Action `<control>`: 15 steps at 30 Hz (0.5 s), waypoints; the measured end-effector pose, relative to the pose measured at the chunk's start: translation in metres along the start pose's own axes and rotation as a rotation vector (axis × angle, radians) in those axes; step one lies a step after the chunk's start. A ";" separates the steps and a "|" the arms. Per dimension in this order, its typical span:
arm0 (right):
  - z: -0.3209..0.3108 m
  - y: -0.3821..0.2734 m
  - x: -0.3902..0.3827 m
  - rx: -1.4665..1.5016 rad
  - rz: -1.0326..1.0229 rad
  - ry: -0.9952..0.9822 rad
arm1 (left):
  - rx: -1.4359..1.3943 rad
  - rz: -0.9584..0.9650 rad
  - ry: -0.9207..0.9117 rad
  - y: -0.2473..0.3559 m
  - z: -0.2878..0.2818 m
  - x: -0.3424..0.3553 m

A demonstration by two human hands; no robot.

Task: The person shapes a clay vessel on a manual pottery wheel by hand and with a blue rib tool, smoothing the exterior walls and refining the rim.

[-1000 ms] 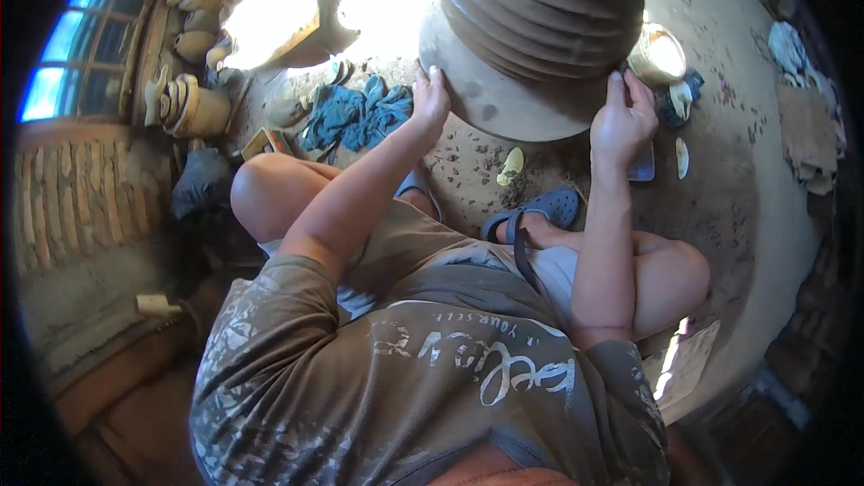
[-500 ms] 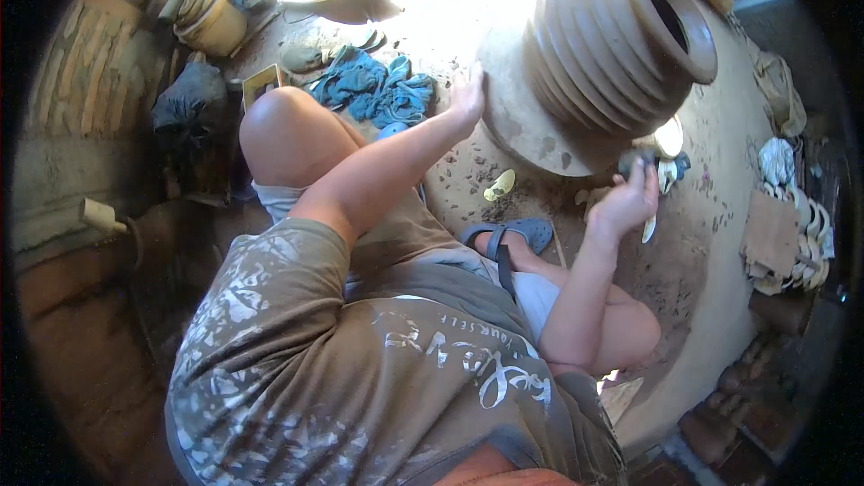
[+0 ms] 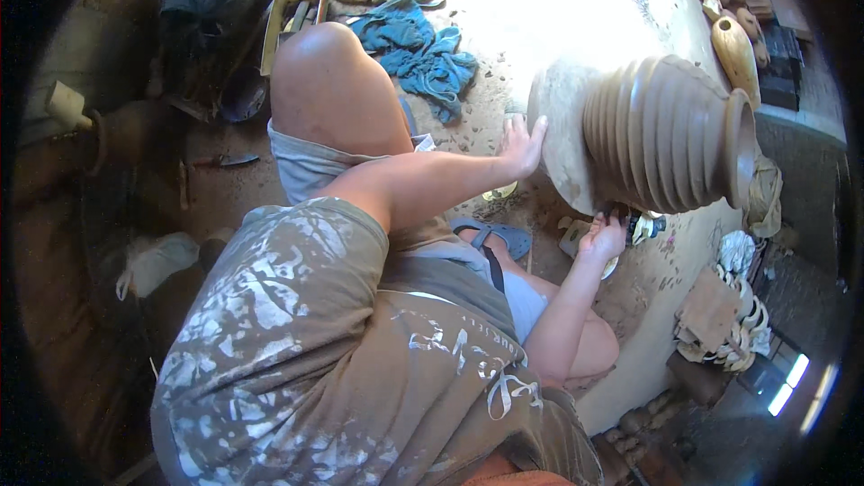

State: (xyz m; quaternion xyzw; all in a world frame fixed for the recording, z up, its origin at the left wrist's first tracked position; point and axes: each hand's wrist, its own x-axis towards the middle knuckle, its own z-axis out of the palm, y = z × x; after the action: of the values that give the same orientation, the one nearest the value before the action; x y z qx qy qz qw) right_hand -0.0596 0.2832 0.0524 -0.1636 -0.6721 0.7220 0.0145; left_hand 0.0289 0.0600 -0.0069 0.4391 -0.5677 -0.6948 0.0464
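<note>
The large brown ridged clay pot (image 3: 652, 135) stands on the round flat grey disc (image 3: 560, 139), already shaped up to the rim (image 3: 733, 148); what is left, I cannot tell. At the disc's left edge, the left hand (image 3: 520, 148) is spread; near the disc's lower edge, the right hand (image 3: 603, 237) curls, pinching what, I cannot tell.

Harsh white glare across the floor (image 3: 549, 9) (dim, black-cornered fisheye edges).

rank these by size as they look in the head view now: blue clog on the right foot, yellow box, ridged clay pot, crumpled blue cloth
1. Ridged clay pot
2. Crumpled blue cloth
3. Yellow box, partly hidden by the knee
4. Blue clog
</note>
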 end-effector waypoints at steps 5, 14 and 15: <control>0.027 -0.002 0.010 0.102 0.010 0.010 | -0.090 0.088 0.064 0.030 -0.015 0.053; 0.054 0.009 0.012 0.103 0.036 0.066 | -0.055 0.046 -0.057 -0.004 0.000 0.002; 0.057 0.007 0.011 0.115 0.033 0.034 | -0.035 0.041 -0.079 -0.007 0.000 -0.004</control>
State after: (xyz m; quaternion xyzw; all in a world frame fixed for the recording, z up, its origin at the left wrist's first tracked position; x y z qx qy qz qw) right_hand -0.0832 0.2299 0.0460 -0.1859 -0.6265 0.7566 0.0234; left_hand 0.0341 0.0642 -0.0105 0.3989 -0.5657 -0.7202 0.0457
